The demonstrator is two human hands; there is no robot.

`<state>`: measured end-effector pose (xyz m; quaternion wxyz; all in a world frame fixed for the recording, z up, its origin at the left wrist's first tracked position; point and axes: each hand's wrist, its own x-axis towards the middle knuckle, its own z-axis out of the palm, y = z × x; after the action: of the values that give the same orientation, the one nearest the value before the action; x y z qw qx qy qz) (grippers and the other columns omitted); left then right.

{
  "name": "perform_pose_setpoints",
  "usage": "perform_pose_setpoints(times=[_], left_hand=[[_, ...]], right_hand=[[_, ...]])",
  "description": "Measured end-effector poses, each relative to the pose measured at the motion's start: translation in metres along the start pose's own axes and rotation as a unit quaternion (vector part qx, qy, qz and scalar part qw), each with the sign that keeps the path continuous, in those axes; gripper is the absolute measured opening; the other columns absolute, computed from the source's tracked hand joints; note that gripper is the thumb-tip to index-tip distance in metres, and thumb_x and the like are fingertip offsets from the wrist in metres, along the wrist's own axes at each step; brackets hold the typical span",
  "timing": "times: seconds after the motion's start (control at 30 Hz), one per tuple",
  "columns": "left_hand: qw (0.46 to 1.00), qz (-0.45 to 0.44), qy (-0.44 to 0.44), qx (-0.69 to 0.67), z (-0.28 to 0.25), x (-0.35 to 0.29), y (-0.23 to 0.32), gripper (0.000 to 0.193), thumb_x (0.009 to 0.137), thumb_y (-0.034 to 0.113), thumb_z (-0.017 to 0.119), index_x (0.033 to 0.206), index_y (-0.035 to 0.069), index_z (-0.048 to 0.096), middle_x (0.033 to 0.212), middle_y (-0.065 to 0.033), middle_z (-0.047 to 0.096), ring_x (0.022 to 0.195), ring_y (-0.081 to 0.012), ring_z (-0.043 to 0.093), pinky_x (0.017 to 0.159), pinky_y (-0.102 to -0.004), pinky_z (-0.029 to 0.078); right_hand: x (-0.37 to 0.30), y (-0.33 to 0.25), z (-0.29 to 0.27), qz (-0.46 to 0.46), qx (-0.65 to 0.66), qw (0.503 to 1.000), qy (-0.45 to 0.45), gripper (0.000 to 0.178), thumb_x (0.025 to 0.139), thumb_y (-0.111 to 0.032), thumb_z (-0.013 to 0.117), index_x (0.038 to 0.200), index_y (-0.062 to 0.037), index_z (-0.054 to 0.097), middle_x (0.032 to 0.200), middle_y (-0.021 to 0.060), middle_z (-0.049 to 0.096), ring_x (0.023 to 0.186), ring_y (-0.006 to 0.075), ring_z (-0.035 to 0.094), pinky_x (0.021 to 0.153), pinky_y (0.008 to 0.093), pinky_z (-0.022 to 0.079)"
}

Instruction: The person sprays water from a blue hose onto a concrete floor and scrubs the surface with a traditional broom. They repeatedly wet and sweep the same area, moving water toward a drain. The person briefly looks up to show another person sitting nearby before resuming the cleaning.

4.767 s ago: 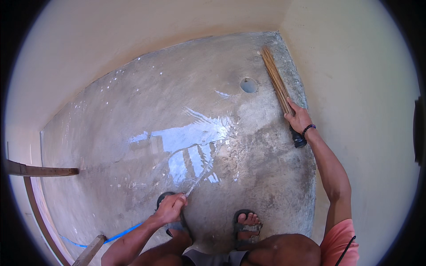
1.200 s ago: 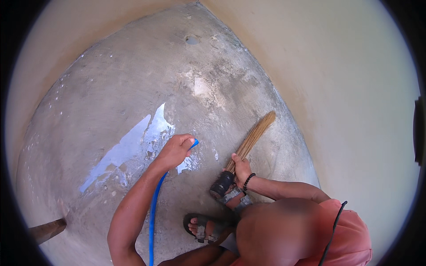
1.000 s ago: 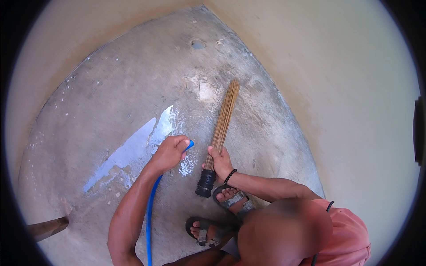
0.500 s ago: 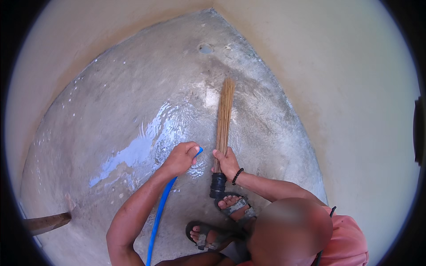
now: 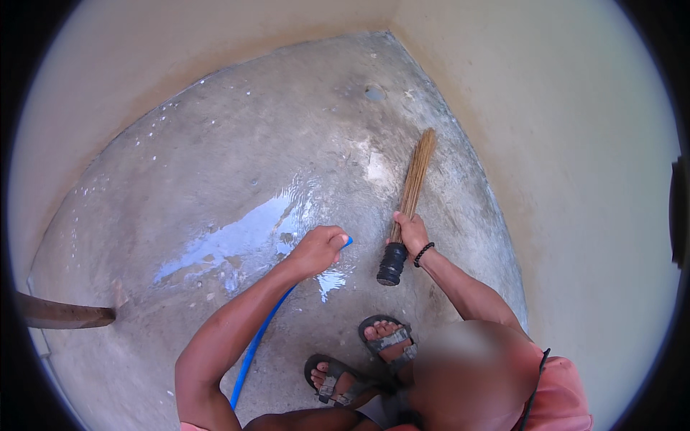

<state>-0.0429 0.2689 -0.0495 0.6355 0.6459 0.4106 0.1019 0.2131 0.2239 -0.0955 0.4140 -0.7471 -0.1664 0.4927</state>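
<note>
My left hand (image 5: pixel 320 249) is closed round the end of a blue hose (image 5: pixel 253 350), and its short tip shows past my thumb. The hose trails back beneath my forearm to the lower edge. In my right hand (image 5: pixel 411 234) is a stick broom (image 5: pixel 417 172) of thin brown ribs, gripped just above its black-wrapped butt (image 5: pixel 392 264). The broom slants, its bristle tips pointing away toward the far right wall. Whether those tips touch the floor I cannot tell. Water (image 5: pixel 237 237) lies shiny on the concrete in front of and left of my left hand.
A round drain (image 5: pixel 374 93) sits in the concrete floor (image 5: pixel 237 151) near the far corner. Beige walls (image 5: pixel 546 129) rise at the back and right. A brown post (image 5: pixel 68 314) stands at the left. My sandalled feet (image 5: pixel 388 337) are close below the broom.
My right hand and the broom have moved right and away from my feet, and the broom now leans more to the right. My left hand has shifted slightly right with the hose.
</note>
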Motion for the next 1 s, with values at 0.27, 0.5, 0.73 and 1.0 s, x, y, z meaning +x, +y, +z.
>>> perform_pose_setpoints(times=[0.27, 0.5, 0.73, 1.0], left_hand=[[0.995, 0.031, -0.017, 0.093, -0.011, -0.007, 0.002, 0.031, 0.099, 0.025, 0.048, 0.096, -0.002, 0.062, 0.069, -0.0064, 0.057, 0.065, -0.0154, 0.054, 0.065, -0.0343, 0.044], [0.987, -0.004, -0.033, 0.154, -0.053, -0.031, 0.024, 0.032, 0.099, 0.027, 0.047, 0.093, -0.001, 0.061, 0.069, -0.0075, 0.055, 0.064, -0.0168, 0.053, 0.064, -0.0354, 0.043], [0.981, -0.001, -0.027, 0.194, -0.057, -0.056, 0.041, 0.033, 0.099, 0.029, 0.047, 0.087, 0.000, 0.059, 0.067, -0.0068, 0.053, 0.064, -0.0182, 0.051, 0.065, -0.0358, 0.042], [0.986, 0.007, 0.012, 0.166, -0.045, -0.073, 0.061, 0.031, 0.100, 0.029, 0.047, 0.090, 0.001, 0.057, 0.069, -0.0068, 0.054, 0.069, -0.0191, 0.052, 0.068, -0.0355, 0.043]], right_hand=[[-0.037, -0.016, -0.058, -0.136, -0.052, 0.989, 0.004, 0.028, 0.092, -0.026, 0.060, 0.105, -0.0063, 0.045, 0.077, 0.0059, 0.051, 0.052, 0.0157, 0.054, 0.046, 0.0302, 0.051], [-0.099, 0.033, -0.147, -0.243, -0.465, 0.829, -0.194, 0.047, 0.096, -0.041, 0.049, 0.122, -0.0023, 0.047, 0.081, 0.0176, 0.061, 0.075, 0.0320, 0.065, 0.069, 0.0436, 0.051], [-0.077, 0.049, -0.144, -0.336, -0.659, 0.549, -0.389, 0.052, 0.094, -0.049, 0.050, 0.127, -0.0084, 0.048, 0.098, 0.0195, 0.063, 0.086, 0.0399, 0.064, 0.077, 0.0469, 0.052], [0.042, -0.029, -0.212, -0.309, -0.655, 0.681, -0.108, 0.048, 0.093, -0.046, 0.051, 0.119, -0.0061, 0.050, 0.087, 0.0229, 0.063, 0.082, 0.0424, 0.063, 0.074, 0.0504, 0.050]])
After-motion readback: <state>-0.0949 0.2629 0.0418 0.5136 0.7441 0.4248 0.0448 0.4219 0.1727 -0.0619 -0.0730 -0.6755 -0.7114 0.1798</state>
